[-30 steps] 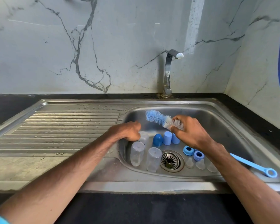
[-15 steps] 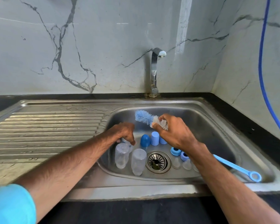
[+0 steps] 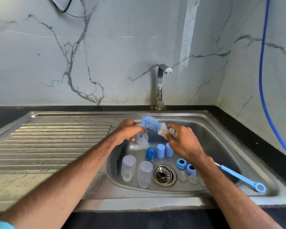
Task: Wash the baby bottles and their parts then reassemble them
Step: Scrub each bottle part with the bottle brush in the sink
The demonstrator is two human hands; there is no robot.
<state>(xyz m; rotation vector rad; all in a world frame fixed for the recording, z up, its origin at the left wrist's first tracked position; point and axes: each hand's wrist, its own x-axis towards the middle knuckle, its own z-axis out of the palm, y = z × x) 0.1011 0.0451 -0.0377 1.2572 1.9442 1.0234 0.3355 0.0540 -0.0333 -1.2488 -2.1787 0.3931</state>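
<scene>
The left hand [image 3: 130, 131] is curled around a clear bottle [image 3: 142, 139] and holds it up over the sink [image 3: 221, 123], in the middle of the frame. The right hand [image 3: 180, 143] is wrapped tight around the brush [image 3: 151, 124], right where the white bristles start. The fluffy blue end pokes up and to the left, just above the left hand and very near the bottle. The long blue handle runs out under the right wrist to the lower right of the frame.

I think the brush is about to go inside the bottle. To do it well, the open end of the bottle should face the brush tip. The fingers hide too much for me to tell which way it faces. The left hand should hold firm, since a wet bottle can slip. The right hand sits so close to the bristles that it may bump the rim, so sliding it back along the handle would let the brush reach the bottom. Then push straight in and twist.

Lower down, two more bottles [image 3: 128, 167] stand upside down left of the drain [image 3: 163, 174]. Blue caps [image 3: 160, 151] stand just under the right hand. Blue rings [image 3: 181, 163] and clear teats [image 3: 182, 176] lie right of the drain
</scene>
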